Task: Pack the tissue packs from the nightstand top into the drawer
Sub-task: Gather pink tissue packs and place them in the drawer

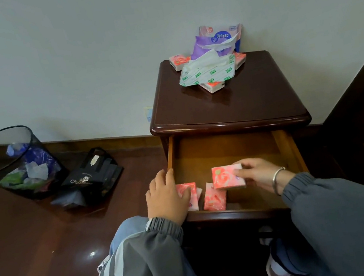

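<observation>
Right hand (256, 173) around pink tissue pack (227, 176), inside drawer (226, 149)

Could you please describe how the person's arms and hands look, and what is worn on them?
The left hand and the right hand are bare, without gloves. The left sleeve and right sleeve are loose, grey, with gathered elastic cuffs; the left carries white stripes along its length. A plain silver bangle circles the right wrist.

Leftmost pink pack (192, 188) half hidden under left hand (165, 197).
</observation>
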The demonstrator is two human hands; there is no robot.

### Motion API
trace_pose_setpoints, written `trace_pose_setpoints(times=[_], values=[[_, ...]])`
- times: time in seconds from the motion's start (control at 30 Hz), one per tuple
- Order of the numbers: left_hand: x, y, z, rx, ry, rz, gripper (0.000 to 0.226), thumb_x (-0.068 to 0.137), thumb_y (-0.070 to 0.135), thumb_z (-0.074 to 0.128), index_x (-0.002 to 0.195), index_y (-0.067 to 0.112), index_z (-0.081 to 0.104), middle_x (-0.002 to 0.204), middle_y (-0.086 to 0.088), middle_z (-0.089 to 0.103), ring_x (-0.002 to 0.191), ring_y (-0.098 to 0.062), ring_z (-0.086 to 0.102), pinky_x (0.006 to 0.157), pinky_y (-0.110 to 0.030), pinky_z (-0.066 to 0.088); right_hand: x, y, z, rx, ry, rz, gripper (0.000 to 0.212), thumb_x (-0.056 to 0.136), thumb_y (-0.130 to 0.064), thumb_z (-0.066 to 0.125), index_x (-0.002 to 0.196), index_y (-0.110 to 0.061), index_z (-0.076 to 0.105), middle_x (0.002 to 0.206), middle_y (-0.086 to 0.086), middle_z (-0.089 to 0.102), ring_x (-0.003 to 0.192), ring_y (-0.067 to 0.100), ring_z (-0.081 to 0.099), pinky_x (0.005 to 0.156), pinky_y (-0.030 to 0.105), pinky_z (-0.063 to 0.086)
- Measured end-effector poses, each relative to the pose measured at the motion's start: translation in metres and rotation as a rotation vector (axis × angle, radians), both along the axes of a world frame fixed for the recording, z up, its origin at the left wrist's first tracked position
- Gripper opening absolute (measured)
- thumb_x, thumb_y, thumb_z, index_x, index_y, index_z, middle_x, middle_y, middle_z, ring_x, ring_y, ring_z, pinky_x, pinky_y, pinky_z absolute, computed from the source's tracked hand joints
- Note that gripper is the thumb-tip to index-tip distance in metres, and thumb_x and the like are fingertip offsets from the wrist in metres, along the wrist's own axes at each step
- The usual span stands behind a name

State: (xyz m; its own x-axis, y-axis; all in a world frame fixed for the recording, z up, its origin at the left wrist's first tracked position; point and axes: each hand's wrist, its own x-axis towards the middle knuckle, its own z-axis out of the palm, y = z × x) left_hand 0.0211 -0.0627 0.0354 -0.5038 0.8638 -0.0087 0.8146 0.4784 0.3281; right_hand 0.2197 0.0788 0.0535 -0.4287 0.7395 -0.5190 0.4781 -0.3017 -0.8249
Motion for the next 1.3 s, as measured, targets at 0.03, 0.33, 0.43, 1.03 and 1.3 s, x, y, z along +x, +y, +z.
trace_pose_setpoints(times=[0.03, 0.33, 0.43, 1.03, 1.3], values=[[0.000, 0.002, 0.001, 0.017, 0.064, -0.058, 0.062, 0.088, 0.050, 0.053, 0.142, 0.023, 0.039, 0.148, 0.000, 0.036, 0.135, -0.022, 0.033, 0.105, -0.039, 0.033, 0.009, 0.004, 0.003, 0.044, -0.016, 0.012, 0.029, 0.090, -0.006, 0.057, 0.119, -0.007, 0.059, 0.101, 0.009, 0.065, 0.087, 0.018, 0.063, 0.073, 0.031, 0.053], [-0.006, 0.054, 0.021, -0.513, 0.167, -0.540, 0.031, 0.097, 0.044, 0.041, 0.116, 0.024, 0.056, 0.115, 0.005, 0.062, 0.115, -0.020, 0.053, 0.107, -0.049, 0.019, 0.038, 0.014, 0.014, 0.216, -0.182, 0.089, 0.033, 0.079, -0.029, 0.073, 0.106, -0.021, 0.057, 0.096, -0.002, 0.068, 0.088, 0.012, 0.066, 0.074, 0.025, 0.055], [-0.013, 0.062, 0.025, -0.604, 0.211, -0.563, 0.037, 0.095, 0.051, 0.044, 0.119, 0.025, 0.053, 0.111, 0.006, 0.065, 0.113, -0.020, 0.055, 0.111, -0.053, 0.012, 0.032, 0.013, 0.012, 0.297, -0.160, 0.096, 0.021, 0.079, -0.026, 0.073, 0.097, -0.021, 0.063, 0.094, -0.004, 0.068, 0.087, 0.008, 0.065, 0.065, 0.017, 0.051], [-0.026, 0.055, 0.015, -0.394, 0.357, -0.808, 0.034, 0.101, 0.038, 0.034, 0.122, 0.024, 0.056, 0.119, 0.003, 0.061, 0.112, -0.019, 0.055, 0.108, -0.037, 0.028, -0.029, -0.021, -0.039, 0.163, -0.105, 0.452, 0.057, 0.089, -0.024, 0.062, 0.140, -0.018, 0.037, 0.113, -0.002, 0.059, 0.096, 0.011, 0.059, 0.080, 0.019, 0.050], [-0.014, 0.052, 0.017, -0.488, -0.097, -0.634, 0.020, 0.095, 0.012, 0.041, 0.114, 0.008, 0.047, 0.109, -0.012, 0.061, 0.093, -0.025, 0.058, 0.080, -0.035, 0.050, -0.034, -0.028, -0.037, 0.142, -0.172, 0.502, 0.071, 0.087, -0.022, 0.062, 0.147, -0.019, 0.023, 0.123, 0.004, 0.058, 0.097, 0.015, 0.060, 0.078, 0.027, 0.052]])
